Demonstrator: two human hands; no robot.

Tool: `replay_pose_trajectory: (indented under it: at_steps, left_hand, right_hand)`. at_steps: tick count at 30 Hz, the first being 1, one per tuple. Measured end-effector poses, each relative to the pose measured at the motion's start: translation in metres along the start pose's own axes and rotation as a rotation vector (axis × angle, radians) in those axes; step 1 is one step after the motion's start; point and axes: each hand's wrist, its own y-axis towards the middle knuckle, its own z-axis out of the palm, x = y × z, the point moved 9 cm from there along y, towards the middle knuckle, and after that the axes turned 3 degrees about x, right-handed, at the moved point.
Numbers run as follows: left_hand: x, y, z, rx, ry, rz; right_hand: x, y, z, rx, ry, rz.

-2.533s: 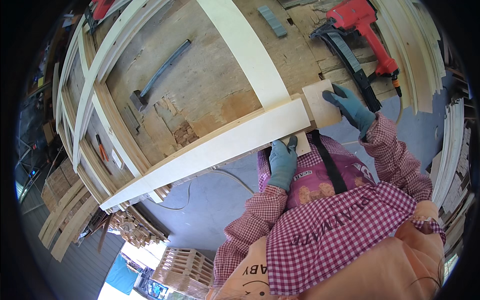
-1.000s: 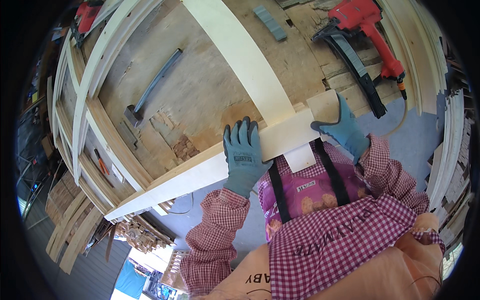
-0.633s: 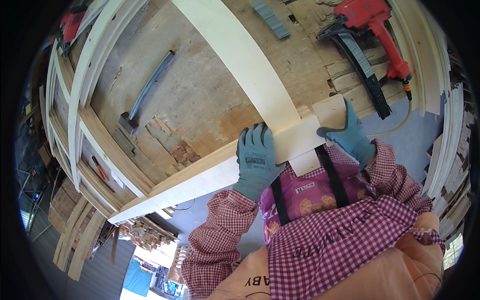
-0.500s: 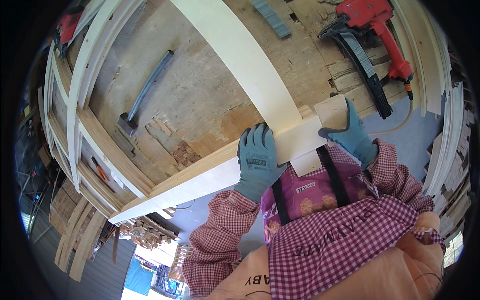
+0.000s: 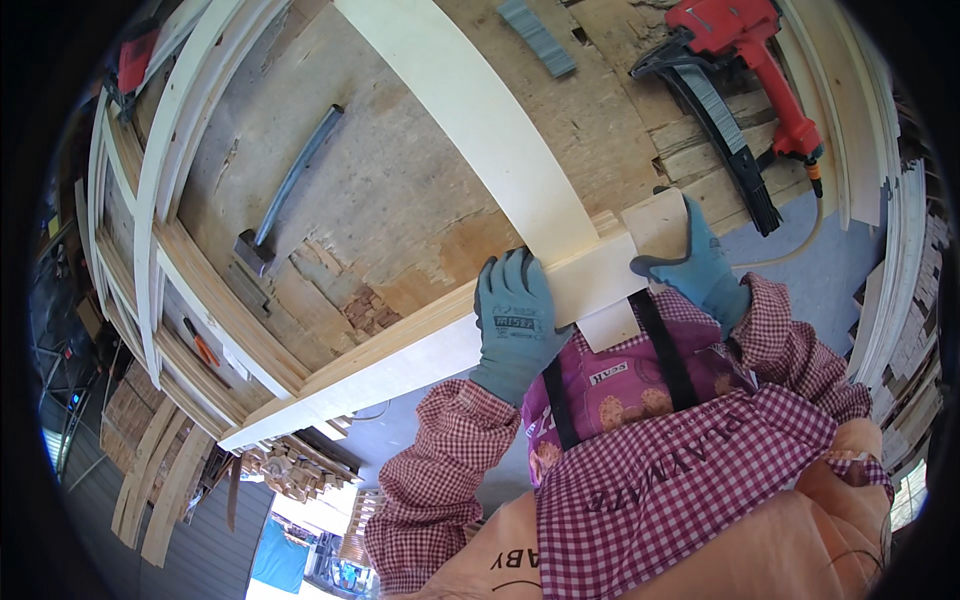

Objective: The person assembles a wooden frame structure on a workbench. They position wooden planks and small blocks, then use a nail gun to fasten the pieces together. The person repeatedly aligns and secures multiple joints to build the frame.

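Both of my hands wear blue-grey gloves with dark fingertips. My left hand (image 5: 516,318) is closed over the long wooden rail (image 5: 400,358) at the near edge of the frame, its fingers bent over the top. My right hand (image 5: 698,262) grips a short flat wood block (image 5: 657,226) at the rail's right end, thumb on the near side. Between the hands, a wide pale board (image 5: 490,130) runs away from me, its near end meeting the rail. Below the rail, a small pale wood piece (image 5: 609,328) sticks out toward my apron.
A red nail gun (image 5: 750,60) with an air hose lies at the far right, near a strip of staples or nails (image 5: 537,38). A hammer (image 5: 292,185) rests on the worn plywood bench (image 5: 400,150). Orange-handled pliers (image 5: 202,343) and stacked frames (image 5: 165,180) are at left.
The view has shifted very slightly, so the bench things sit a little farther left. Both hands keep their holds on the rail and the block.
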Motion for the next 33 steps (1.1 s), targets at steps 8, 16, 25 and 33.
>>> replay_pose_trajectory:
  at_steps: [8, 16, 25, 33]
  left_hand:
    - [-0.006, -0.002, -0.005, -0.138, 0.009, 0.008]
    - [-0.005, -0.002, -0.003, -0.157, 0.036, 0.000]
    - [-0.002, 0.000, 0.002, -0.110, 0.028, -0.022]
    - [-0.001, -0.005, 0.001, -0.193, 0.065, -0.011]
  right_hand:
    - [-0.002, -0.001, -0.011, -0.026, -0.389, -0.150]
    - [-0.004, 0.000, -0.010, -0.021, -0.397, -0.126]
    - [-0.006, 0.002, -0.008, -0.043, -0.342, -0.098]
    - [-0.004, -0.001, -0.005, -0.037, -0.366, -0.124]
